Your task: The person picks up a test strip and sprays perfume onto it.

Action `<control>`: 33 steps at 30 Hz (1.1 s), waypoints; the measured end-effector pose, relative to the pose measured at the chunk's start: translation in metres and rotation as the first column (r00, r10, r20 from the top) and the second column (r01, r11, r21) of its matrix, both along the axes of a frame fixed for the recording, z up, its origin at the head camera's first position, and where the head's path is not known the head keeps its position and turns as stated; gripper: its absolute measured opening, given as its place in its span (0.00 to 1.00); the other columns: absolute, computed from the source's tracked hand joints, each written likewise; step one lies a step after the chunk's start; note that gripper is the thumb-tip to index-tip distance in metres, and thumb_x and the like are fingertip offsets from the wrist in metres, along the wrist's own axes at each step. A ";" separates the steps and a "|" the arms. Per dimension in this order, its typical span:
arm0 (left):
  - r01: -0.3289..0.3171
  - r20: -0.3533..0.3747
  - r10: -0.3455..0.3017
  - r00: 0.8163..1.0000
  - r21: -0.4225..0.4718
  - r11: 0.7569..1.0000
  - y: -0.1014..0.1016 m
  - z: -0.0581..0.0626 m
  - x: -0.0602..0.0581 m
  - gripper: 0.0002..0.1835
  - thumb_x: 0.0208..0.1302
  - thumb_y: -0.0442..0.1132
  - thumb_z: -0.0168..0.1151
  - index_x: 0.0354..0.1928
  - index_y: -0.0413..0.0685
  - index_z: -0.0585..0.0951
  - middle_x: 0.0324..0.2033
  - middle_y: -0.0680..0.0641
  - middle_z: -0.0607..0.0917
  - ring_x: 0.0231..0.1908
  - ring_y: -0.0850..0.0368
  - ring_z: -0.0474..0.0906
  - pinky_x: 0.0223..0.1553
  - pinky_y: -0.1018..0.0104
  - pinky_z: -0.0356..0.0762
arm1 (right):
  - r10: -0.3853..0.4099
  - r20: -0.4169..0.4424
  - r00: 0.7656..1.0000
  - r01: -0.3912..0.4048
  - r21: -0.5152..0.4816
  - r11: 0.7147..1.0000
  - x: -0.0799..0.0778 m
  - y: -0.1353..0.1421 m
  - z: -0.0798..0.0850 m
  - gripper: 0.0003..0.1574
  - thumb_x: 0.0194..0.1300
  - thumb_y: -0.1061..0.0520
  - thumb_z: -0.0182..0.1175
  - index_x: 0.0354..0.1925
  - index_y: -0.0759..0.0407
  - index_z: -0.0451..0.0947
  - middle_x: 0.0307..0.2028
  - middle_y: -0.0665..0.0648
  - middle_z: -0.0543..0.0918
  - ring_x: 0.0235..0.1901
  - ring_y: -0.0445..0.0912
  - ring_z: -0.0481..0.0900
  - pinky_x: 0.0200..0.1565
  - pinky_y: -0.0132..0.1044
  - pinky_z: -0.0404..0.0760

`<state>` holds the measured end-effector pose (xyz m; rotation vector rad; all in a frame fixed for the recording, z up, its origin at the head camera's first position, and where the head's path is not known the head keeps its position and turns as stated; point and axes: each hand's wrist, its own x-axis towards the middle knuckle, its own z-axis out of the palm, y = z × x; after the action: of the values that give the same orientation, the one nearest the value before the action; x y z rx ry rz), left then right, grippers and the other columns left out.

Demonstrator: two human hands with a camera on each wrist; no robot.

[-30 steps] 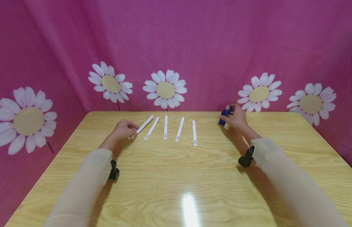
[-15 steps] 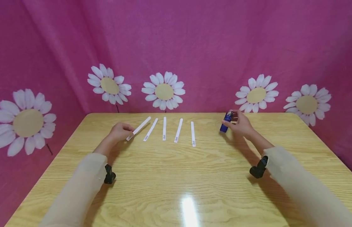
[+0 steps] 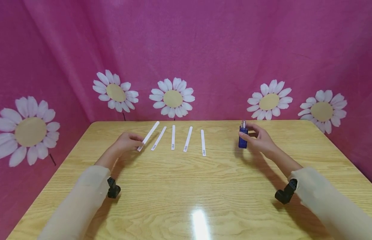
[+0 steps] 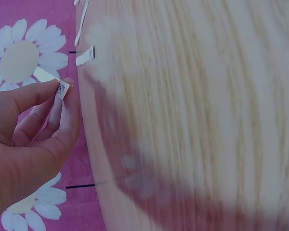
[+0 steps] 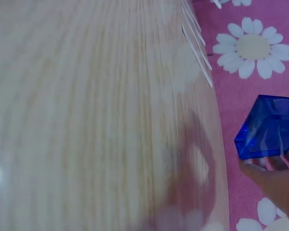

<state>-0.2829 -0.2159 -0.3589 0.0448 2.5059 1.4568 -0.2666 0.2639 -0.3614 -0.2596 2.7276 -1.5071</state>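
Observation:
My left hand (image 3: 129, 141) pinches the printed near end of a white paper test strip (image 3: 150, 133) between thumb and fingers. In the left wrist view this strip (image 4: 63, 89) appears raised off the table, angled away from me. To the right of it several similar strips (image 3: 173, 137) lie spaced in a row. At the far right my right hand (image 3: 259, 137) holds a blue glass perfume bottle (image 3: 243, 137) with a silver neck, nearly upright above the table. The bottle's faceted blue base (image 5: 267, 127) shows in the right wrist view, with fingers around its side.
The wooden table (image 3: 180, 186) ends at a pink curtain (image 3: 204, 60) printed with large white daisies. A second curtain side stands along the left edge. A bright light reflection (image 3: 200, 223) sits near the front.
My right hand has come back toward me and slightly right, and the perfume bottle has gone from tilted to nearly upright. My left hand has shifted slightly with its strip, now angled more steeply.

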 end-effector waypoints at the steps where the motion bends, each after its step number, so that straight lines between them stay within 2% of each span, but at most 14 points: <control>1: 0.012 -0.002 -0.012 1.000 -0.005 1.000 0.001 0.001 0.001 0.21 0.63 0.31 0.60 0.55 0.21 0.75 0.27 0.58 0.83 0.28 0.72 0.75 0.34 0.79 0.79 | 0.008 0.000 1.000 -0.008 -0.011 1.000 0.003 0.000 0.001 0.39 0.72 0.47 0.55 0.72 0.64 0.58 0.66 0.69 0.68 0.53 0.44 0.74 0.44 0.21 0.76; 4: 0.028 0.005 -0.028 1.000 -0.018 0.999 0.004 0.005 0.003 0.21 0.64 0.32 0.61 0.55 0.23 0.76 0.29 0.57 0.83 0.29 0.71 0.76 0.35 0.78 0.79 | 0.034 -0.012 0.999 -0.035 -0.055 0.998 0.011 -0.002 0.005 0.38 0.73 0.50 0.54 0.73 0.65 0.57 0.68 0.69 0.67 0.48 0.30 0.73 0.44 0.19 0.77; 6: 0.041 0.007 -0.041 0.999 -0.024 0.999 0.006 0.006 0.004 0.21 0.64 0.32 0.61 0.55 0.24 0.76 0.30 0.56 0.84 0.29 0.71 0.76 0.36 0.77 0.80 | 0.049 -0.020 0.999 -0.050 -0.087 0.995 0.016 -0.004 0.007 0.38 0.73 0.51 0.55 0.72 0.66 0.57 0.66 0.67 0.69 0.46 0.23 0.72 0.46 0.17 0.77; 9: 0.049 0.017 -0.048 0.999 -0.016 0.999 0.009 0.007 0.006 0.20 0.64 0.32 0.62 0.55 0.25 0.76 0.29 0.56 0.84 0.29 0.70 0.77 0.36 0.76 0.81 | 0.081 -0.054 0.995 -0.088 -0.149 0.985 0.023 -0.007 0.007 0.35 0.72 0.54 0.55 0.71 0.67 0.59 0.58 0.55 0.76 0.46 0.22 0.74 0.47 0.18 0.78; 11: 0.061 0.024 -0.061 0.998 0.008 0.998 0.011 0.007 0.008 0.21 0.64 0.31 0.62 0.55 0.24 0.76 0.28 0.57 0.84 0.30 0.70 0.77 0.36 0.76 0.81 | 0.124 -0.090 0.988 -0.141 -0.206 0.968 0.026 -0.009 0.006 0.34 0.72 0.56 0.55 0.71 0.64 0.59 0.54 0.45 0.76 0.48 0.24 0.76 0.47 0.20 0.80; 13: 0.063 0.032 -0.064 0.997 0.023 0.998 0.014 0.006 0.010 0.20 0.63 0.30 0.62 0.55 0.24 0.76 0.27 0.58 0.83 0.29 0.70 0.77 0.36 0.76 0.82 | 0.192 -0.146 0.970 -0.226 -0.271 0.936 0.028 -0.010 0.004 0.32 0.73 0.61 0.53 0.71 0.62 0.58 0.52 0.41 0.77 0.49 0.29 0.80 0.47 0.24 0.82; 16: 0.073 0.039 -0.075 0.996 0.033 0.997 0.019 0.006 0.013 0.21 0.62 0.30 0.63 0.55 0.24 0.76 0.28 0.56 0.85 0.30 0.70 0.78 0.36 0.74 0.83 | 0.310 -0.230 0.922 -0.375 -0.345 0.860 0.029 -0.012 0.001 0.31 0.73 0.67 0.49 0.71 0.57 0.57 0.53 0.43 0.79 0.52 0.36 0.82 0.47 0.30 0.85; 18: 0.071 0.046 -0.072 0.996 0.027 0.997 0.023 0.006 0.014 0.21 0.62 0.31 0.64 0.55 0.25 0.77 0.29 0.54 0.86 0.30 0.69 0.79 0.37 0.73 0.83 | 0.370 -0.264 0.891 -0.447 -0.367 0.816 0.030 -0.014 0.000 0.32 0.72 0.70 0.47 0.71 0.55 0.57 0.55 0.46 0.79 0.53 0.38 0.82 0.47 0.32 0.85; 19: 0.076 0.046 -0.077 0.996 0.027 0.997 0.025 0.006 0.015 0.21 0.62 0.31 0.64 0.55 0.25 0.77 0.30 0.53 0.87 0.30 0.69 0.79 0.37 0.73 0.84 | 0.389 -0.275 0.879 -0.470 -0.369 0.802 0.031 -0.015 -0.001 0.33 0.72 0.71 0.47 0.70 0.54 0.57 0.55 0.47 0.79 0.53 0.38 0.82 0.47 0.32 0.86; 22: 0.087 0.043 -0.088 0.995 0.004 0.996 0.031 0.009 0.016 0.20 0.62 0.32 0.64 0.54 0.27 0.78 0.32 0.50 0.89 0.29 0.68 0.81 0.37 0.72 0.83 | 0.412 -0.300 0.860 -0.501 -0.352 0.791 0.033 -0.020 -0.001 0.35 0.70 0.72 0.48 0.70 0.52 0.58 0.56 0.48 0.77 0.54 0.39 0.81 0.47 0.32 0.85; 26: 0.087 0.044 -0.085 0.995 -0.024 0.996 0.039 0.012 0.017 0.19 0.61 0.33 0.65 0.53 0.29 0.80 0.31 0.50 0.89 0.28 0.68 0.81 0.36 0.73 0.83 | 0.407 -0.351 0.843 -0.516 -0.316 0.796 0.036 -0.030 0.001 0.35 0.67 0.75 0.51 0.70 0.61 0.59 0.54 0.52 0.76 0.52 0.40 0.80 0.48 0.30 0.85; 28: 0.086 0.049 -0.085 0.995 -0.016 0.996 0.043 0.013 0.018 0.19 0.60 0.32 0.66 0.52 0.28 0.80 0.30 0.51 0.89 0.27 0.68 0.81 0.35 0.73 0.84 | 0.388 -0.372 0.843 -0.503 -0.290 0.814 0.038 -0.035 0.002 0.35 0.65 0.75 0.53 0.68 0.67 0.58 0.52 0.54 0.75 0.50 0.40 0.80 0.46 0.30 0.85; 30: 0.093 0.046 -0.092 0.995 -0.010 0.996 0.046 0.015 0.020 0.19 0.60 0.31 0.66 0.52 0.27 0.80 0.29 0.51 0.88 0.27 0.68 0.81 0.36 0.72 0.85 | 0.351 -0.387 0.852 -0.461 -0.241 0.854 0.039 -0.040 0.004 0.35 0.64 0.75 0.55 0.67 0.70 0.59 0.52 0.54 0.72 0.47 0.38 0.79 0.44 0.30 0.85; 33: 0.112 0.041 -0.111 0.993 -0.012 0.994 0.050 0.018 0.023 0.18 0.61 0.31 0.65 0.51 0.27 0.79 0.28 0.51 0.88 0.27 0.68 0.81 0.37 0.69 0.86 | 0.279 -0.406 0.870 -0.364 -0.150 0.919 0.042 -0.048 0.005 0.35 0.62 0.72 0.59 0.66 0.67 0.62 0.54 0.54 0.70 0.46 0.39 0.77 0.43 0.29 0.85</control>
<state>-0.2601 -0.1655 -0.3406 0.1492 2.4395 1.3827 -0.2243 0.2159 -0.3561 -1.0632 2.5715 -1.8098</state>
